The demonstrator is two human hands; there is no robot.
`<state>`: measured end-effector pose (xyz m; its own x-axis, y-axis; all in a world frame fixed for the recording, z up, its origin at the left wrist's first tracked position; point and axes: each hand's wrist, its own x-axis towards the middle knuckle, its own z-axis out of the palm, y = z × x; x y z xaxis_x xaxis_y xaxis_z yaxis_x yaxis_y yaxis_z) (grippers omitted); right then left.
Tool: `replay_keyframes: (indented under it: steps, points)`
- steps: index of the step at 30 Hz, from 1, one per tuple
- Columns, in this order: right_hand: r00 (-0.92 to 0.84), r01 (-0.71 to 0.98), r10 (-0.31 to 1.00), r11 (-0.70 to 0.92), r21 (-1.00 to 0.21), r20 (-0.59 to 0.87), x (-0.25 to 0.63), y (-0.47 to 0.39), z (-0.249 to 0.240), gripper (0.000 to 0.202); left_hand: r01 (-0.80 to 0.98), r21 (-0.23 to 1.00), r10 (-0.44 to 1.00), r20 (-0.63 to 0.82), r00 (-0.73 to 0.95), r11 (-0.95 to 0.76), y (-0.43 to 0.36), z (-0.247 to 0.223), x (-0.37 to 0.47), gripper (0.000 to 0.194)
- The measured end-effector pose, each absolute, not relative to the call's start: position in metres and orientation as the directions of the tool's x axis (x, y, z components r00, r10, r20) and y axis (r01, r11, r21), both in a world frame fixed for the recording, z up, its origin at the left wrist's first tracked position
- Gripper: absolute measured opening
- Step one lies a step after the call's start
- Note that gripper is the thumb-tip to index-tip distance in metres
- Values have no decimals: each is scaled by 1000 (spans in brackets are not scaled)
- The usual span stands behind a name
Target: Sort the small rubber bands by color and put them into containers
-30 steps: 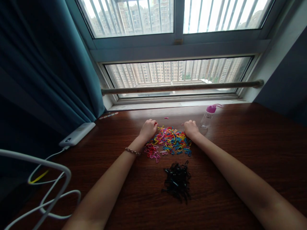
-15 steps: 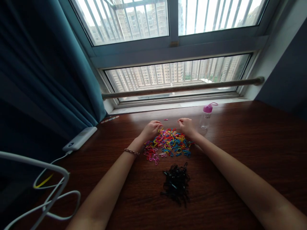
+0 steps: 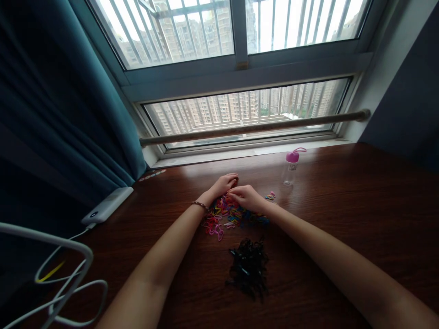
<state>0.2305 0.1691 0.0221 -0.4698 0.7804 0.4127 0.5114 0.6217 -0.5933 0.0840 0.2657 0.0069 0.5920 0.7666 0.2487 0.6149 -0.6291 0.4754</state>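
A pile of small colourful hair ties (image 3: 223, 211) in pink, red, yellow and blue lies on the wooden tabletop, partly hidden under my hands. At its far left edge rests my left hand (image 3: 224, 184), fingers stretched out and curving over the ties. My right hand (image 3: 247, 199) is over the middle of the pile, its thumb and fingers brought together near my left fingers. Whatever it pinches is too small to make out. Closer to me sits a heap of black strips or bands (image 3: 247, 267), apart from both hands.
A clear bottle (image 3: 288, 176) with a pink lid stands right of the pile. On the left lie a white power bank (image 3: 108, 205) and a looping white cable (image 3: 80, 249). Behind the table are a window with a rail (image 3: 254, 129) and a blue curtain (image 3: 113, 137).
My right hand has moved left and nearer, from the pile's far right edge to over its middle. My left hand has shifted slightly right and its fingers have straightened. The view has turned slightly.
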Motion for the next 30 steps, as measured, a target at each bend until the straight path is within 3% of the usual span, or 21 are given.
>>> replay_keyframes:
  steps: [5, 8, 11, 14, 18, 20, 25, 27, 30]
  points:
    - [-265, 564, 865, 498, -659, 426, 245, 176, 38, 30, 487, 682, 784, 210, 584, -545, 226, 23, 61, 33]
    - [-156, 658, 909, 388, -645, 388, 259, 177, 43, 29, 491, 719, 823, 201, 532, -493, 204, 32, 48, 35]
    - [-84, 785, 933, 278, -553, 350, 272, 165, 39, 33, 602, 666, 895, 273, 354, -441, 188, 31, 34, 37]
    - [-97, 874, 931, 249, -417, 352, 282, 140, 23, 34, 796, 512, 919, 371, 134, -323, 173, 21, 24, 39]
    - [2, 945, 970, 77, -317, 241, 280, 111, 2, 58, 919, 373, 974, 223, 46, -129, 153, 0, 29, 61]
    - [-64, 939, 971, 137, -317, 229, 271, 106, 0, 64, 897, 375, 965, 202, 167, -234, 148, -5, 42, 64]
    - [-458, 752, 824, 560, -348, 334, 246, 123, 10, 63, 634, 518, 818, 321, 477, -573, 161, 2, 77, 41]
    - [-459, 702, 809, 584, -408, 368, 244, 134, 12, 50, 527, 628, 815, 367, 449, -573, 170, 8, 80, 33]
    - [-348, 608, 835, 548, -575, 427, 251, 147, 12, 28, 357, 826, 880, 310, 359, -436, 180, 13, 72, 32]
